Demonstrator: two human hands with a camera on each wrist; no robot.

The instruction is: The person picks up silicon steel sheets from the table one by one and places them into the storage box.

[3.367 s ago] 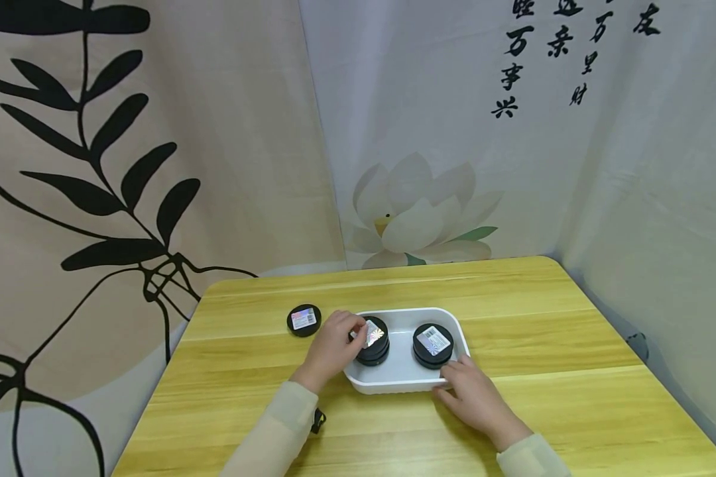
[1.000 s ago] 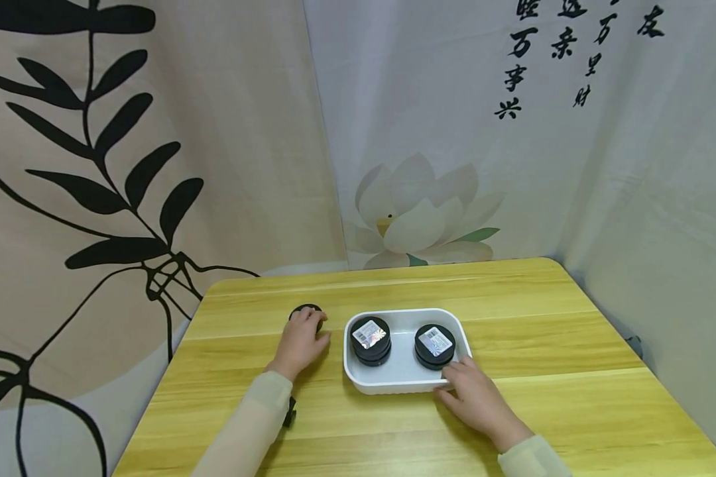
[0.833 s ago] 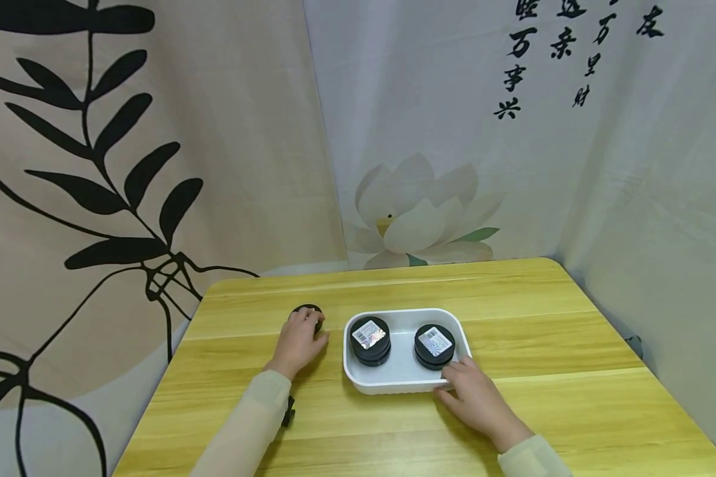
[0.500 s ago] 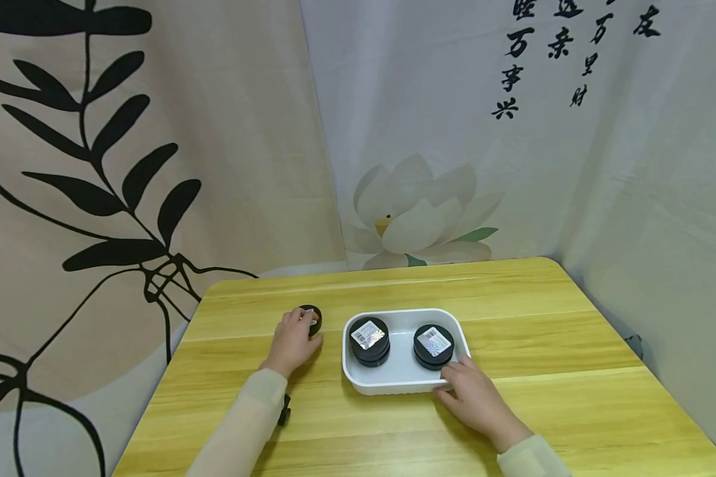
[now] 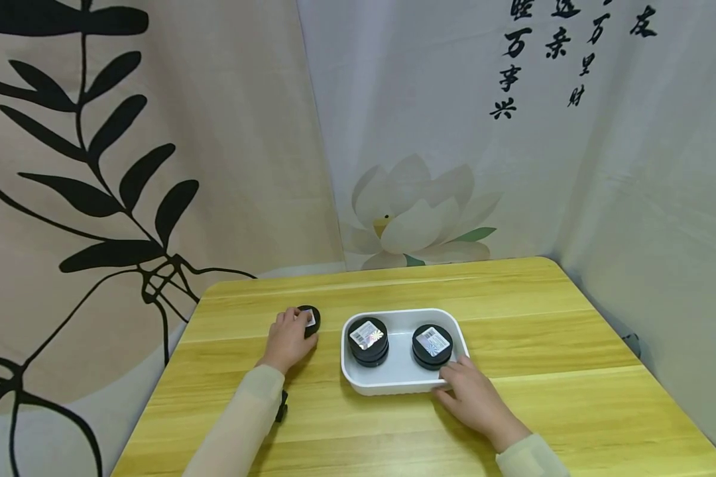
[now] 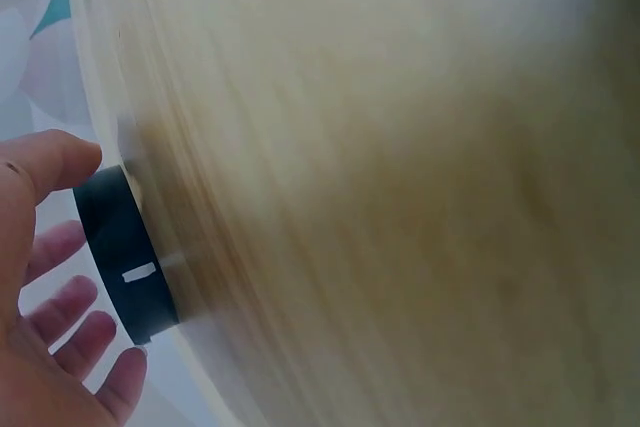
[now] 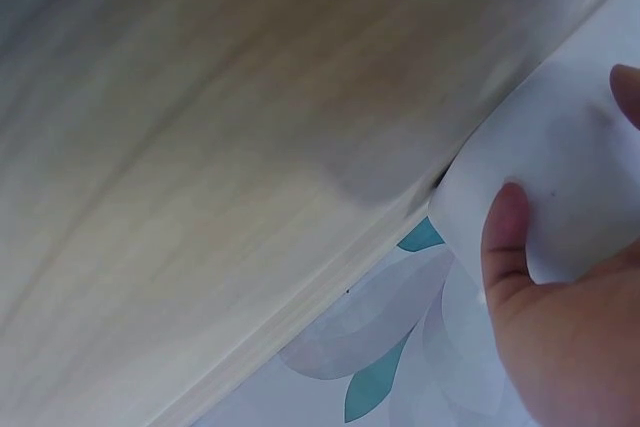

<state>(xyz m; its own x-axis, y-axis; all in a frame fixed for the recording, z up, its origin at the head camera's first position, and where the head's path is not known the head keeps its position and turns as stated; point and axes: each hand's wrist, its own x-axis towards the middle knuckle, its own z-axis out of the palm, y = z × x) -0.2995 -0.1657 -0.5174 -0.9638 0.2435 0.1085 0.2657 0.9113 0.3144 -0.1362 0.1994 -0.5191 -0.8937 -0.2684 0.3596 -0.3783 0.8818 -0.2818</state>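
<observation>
At the left of the table a black round tin (image 5: 313, 322) with a pale label lies flat, partly covered by my left hand (image 5: 286, 339). My left fingers reach loosely over its lid; the thumb is close to its near side. In the left wrist view the tin's dark side (image 6: 125, 247) shows, with my left fingers (image 6: 80, 322) spread along it. My right hand (image 5: 471, 397) holds the near right corner of a white tray (image 5: 396, 385). Its fingertips lie at the rim, with the thumb low on the outer wall. In the right wrist view the white wall (image 7: 560, 167) is between the digits.
Inside the tray are two low stacks of black round tins: the left stack (image 5: 368, 341) and the right stack (image 5: 432, 346), each with a label on top. The wooden table (image 5: 483, 298) has printed curtains (image 5: 244, 132) behind it.
My left hand went from the tray's left stack to the tin on the table, then slid a little left, uncovering more of its lid. The right hand and the tray stay put.
</observation>
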